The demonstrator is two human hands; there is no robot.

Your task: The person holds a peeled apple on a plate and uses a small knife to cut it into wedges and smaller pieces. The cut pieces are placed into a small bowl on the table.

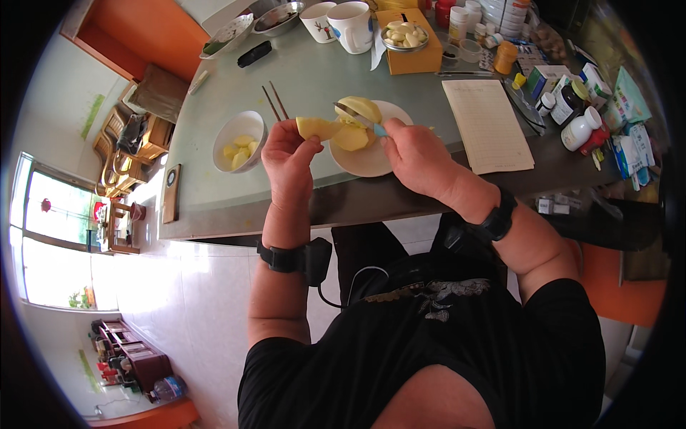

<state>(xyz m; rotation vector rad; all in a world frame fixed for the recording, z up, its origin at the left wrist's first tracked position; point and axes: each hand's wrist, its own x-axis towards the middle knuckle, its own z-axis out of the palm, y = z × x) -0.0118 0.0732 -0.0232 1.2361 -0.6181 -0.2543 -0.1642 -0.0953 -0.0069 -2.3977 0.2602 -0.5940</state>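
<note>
My left hand (292, 153) pinches a pale yellow wedge of peeled fruit (316, 128) between thumb and fingers. A small knife (353, 113) with a light blue handle is in my right hand (415, 155), its blade pointing left above a white plate (362, 167). On that plate lie more peeled pieces (351, 138), one large piece (364, 107) lying behind the blade. Left of my left hand stands a white bowl (222, 140) with several cut yellow chunks (239, 153) inside. A pair of chopsticks (275, 100) shows just beyond my left hand, their near ends hidden.
A lined notepad (487, 126) lies right of the plate. Medicine bottles (581, 128) and boxes crowd the right side. Two white mugs (351, 27) and a metal bowl of peeled garlic cloves (404, 36) on a yellow box (415, 61) stand at the back. The table's front edge (343, 214) is close to me.
</note>
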